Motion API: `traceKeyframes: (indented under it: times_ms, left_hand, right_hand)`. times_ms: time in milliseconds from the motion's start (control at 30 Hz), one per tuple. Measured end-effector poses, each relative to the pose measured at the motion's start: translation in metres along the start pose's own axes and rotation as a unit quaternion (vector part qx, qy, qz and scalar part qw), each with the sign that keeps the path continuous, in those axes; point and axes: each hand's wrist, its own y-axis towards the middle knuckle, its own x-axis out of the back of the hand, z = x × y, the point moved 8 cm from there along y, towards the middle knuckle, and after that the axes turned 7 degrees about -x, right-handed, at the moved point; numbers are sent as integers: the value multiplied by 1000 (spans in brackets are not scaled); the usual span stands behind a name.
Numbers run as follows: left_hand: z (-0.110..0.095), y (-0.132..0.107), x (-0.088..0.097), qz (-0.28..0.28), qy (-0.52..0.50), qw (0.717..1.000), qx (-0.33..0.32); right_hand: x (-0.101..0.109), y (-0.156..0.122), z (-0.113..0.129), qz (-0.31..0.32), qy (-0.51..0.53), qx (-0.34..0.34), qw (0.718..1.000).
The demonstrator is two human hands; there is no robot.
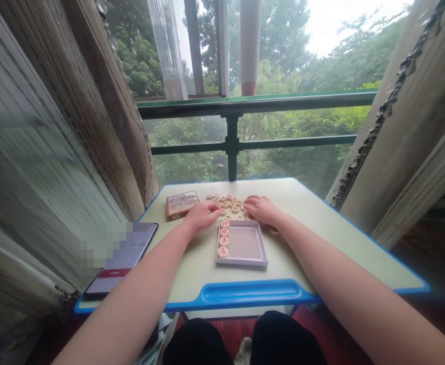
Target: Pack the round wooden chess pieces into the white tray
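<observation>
Has left hand (206,213) and right hand (261,209) past the tray (242,262), by loose xiangqi pieces (235,209); can't tell if gripping any. Could bump red pieces (223,241) inside by dipping low.

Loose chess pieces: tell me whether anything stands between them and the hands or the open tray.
Nothing visible separates the left hand or right hand from the loose pieces. Between those and the tray, only its far wall stands in the way.

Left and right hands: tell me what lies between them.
In the head view, a loose cluster of round pieces lies on the table between the left hand and the right hand.
</observation>
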Motion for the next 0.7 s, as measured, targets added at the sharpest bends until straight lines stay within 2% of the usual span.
traceKeyframes:
  times_ms: [167,400,700]
  left_hand:
    - [4,0,-2,8,-5,1000,10]
    - [-1,0,-2,17,-11,1000,4]
    - [0,-2,-5,26,-17,999,15]
  right_hand:
    - [9,0,-16,-45,-7,-85,995]
    - [12,-1,-11,-35,-20,-57,998]
    - [14,-5,-20,-38,88,-109,989]
